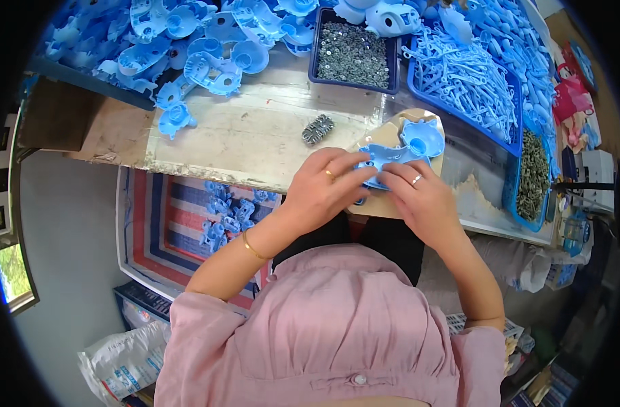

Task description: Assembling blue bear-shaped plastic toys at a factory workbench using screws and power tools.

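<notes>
Blue shell (394, 157) under both hands, right of centre, on a tan board (381, 206).
Its long axis slants to the upper right, cupped end uncovered; the left hand (327, 186) overlaps its left end, the right hand (422, 200) its lower edge. Bent fingers touch it; whether either pinches it or some small part, I cannot tell. Its underside is hidden.

"The left hand (325, 188)?"
"Mid-frame, back upward, fingers (347, 161) stretched rightward."
"And the right hand (424, 202)?"
"Right of centre, fingers bent, pointing up-left."
"Below them?"
"The left forearm (238, 258) slants from lower left, the right forearm (469, 278) from lower right."
</notes>
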### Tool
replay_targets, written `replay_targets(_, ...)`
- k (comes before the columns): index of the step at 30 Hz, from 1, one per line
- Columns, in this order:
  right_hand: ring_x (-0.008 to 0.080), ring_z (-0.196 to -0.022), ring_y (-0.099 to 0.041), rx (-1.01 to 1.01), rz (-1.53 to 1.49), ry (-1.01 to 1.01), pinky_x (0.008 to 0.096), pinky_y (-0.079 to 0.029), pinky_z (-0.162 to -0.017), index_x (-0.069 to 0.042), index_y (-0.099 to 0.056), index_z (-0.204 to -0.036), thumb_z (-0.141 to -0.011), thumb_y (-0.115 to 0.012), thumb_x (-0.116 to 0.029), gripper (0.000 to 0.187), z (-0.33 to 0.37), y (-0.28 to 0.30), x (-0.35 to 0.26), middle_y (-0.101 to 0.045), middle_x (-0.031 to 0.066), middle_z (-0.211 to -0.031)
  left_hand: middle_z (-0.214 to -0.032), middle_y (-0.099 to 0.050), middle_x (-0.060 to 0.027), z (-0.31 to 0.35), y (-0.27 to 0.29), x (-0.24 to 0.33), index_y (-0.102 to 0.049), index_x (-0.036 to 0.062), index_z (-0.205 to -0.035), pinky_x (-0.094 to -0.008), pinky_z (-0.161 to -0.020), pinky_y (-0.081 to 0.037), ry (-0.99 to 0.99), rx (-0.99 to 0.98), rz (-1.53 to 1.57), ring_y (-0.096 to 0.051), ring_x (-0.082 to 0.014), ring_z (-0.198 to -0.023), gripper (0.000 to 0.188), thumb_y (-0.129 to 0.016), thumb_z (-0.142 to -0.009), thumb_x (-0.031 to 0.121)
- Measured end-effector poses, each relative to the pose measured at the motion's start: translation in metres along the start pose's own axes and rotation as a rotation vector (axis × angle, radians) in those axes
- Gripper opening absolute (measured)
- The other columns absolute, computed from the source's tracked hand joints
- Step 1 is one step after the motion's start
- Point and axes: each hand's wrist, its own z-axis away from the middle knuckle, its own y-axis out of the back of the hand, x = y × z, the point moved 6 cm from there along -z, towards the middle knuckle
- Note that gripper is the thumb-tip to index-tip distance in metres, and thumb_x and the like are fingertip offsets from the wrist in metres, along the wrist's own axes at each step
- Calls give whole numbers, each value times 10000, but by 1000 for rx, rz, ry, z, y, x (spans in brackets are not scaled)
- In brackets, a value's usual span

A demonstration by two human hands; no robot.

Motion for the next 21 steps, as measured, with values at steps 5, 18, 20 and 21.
replay_targets(5,274,-1021,-646,10,16,33,389,-558,-815,-93,-708,-1117,-781,-690,-44,340,6,-2,1,-687,48,-1162,-1469,-496,-128,2,-7,-9,-541,113,-1342,-478,-1103,-393,198,-78,132,-448,-374,-1315,718,-867,-707,186)
replay_targets(18,248,-1021,-634,-124,-6,20,367,-560,-799,-99,-698,-1132,-848,-658,-83,286,2,1,7,-655,40,-1214,-1409,-535,-168,-24,-11,5,-484,47,-1423,-474,-1109,-385,155,-218,119,-481,-391,-1284,748,-811,-758,148)
replay_targets(20,267,-979,-650,-12,-120,85,381,-561,-783,-91,-707,-1087,-852,-673,-95,237,0,19,21,-674,68,-1156,-1374,-553,-171,-28,-14,8,-496,40,-1410,-470,-1098,-391,136,-230,94,-500,-390,-1252,721,-803,-767,149)
replay_targets(21,273,-893,-658,90,-200,-68,380,-559,-754,-76,-716,-1064,-881,-691,-103,187,-2,35,45,-690,87,-1069,-1339,-571,-174,-27,-15,9,-508,32,-1397,-466,-1088,-398,147,-244,52,-520,-389,-1221,694,-794,-776,150)
